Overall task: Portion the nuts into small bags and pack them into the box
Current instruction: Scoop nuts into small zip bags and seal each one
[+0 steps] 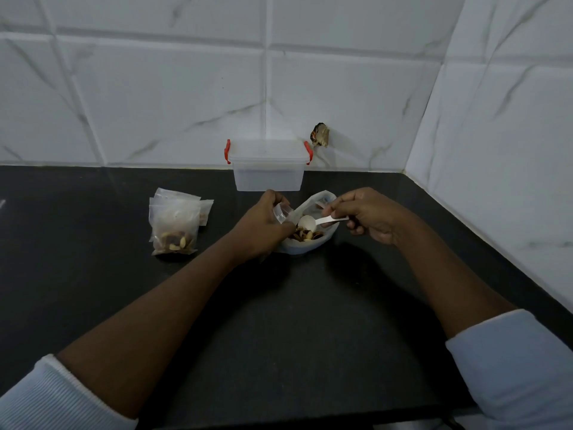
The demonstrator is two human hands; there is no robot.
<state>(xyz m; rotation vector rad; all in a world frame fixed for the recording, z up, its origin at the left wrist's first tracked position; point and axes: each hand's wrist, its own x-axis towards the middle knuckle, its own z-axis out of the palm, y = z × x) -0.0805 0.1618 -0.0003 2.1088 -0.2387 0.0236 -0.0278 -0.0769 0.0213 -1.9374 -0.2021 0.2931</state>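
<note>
The left hand [263,225] pinches a small clear bag [281,214], barely visible; the right hand [369,217] grips a white spoon [310,224], handle end hidden, over the nuts [305,235].

Readable text, labels, brands, numbers, signs: none. Box [268,173], small bags [175,221], spoon [310,224]: no marking legible on any. Nut bag [297,247]: a darker patch on the inside of its far wall, too small and blurred to read.
</note>
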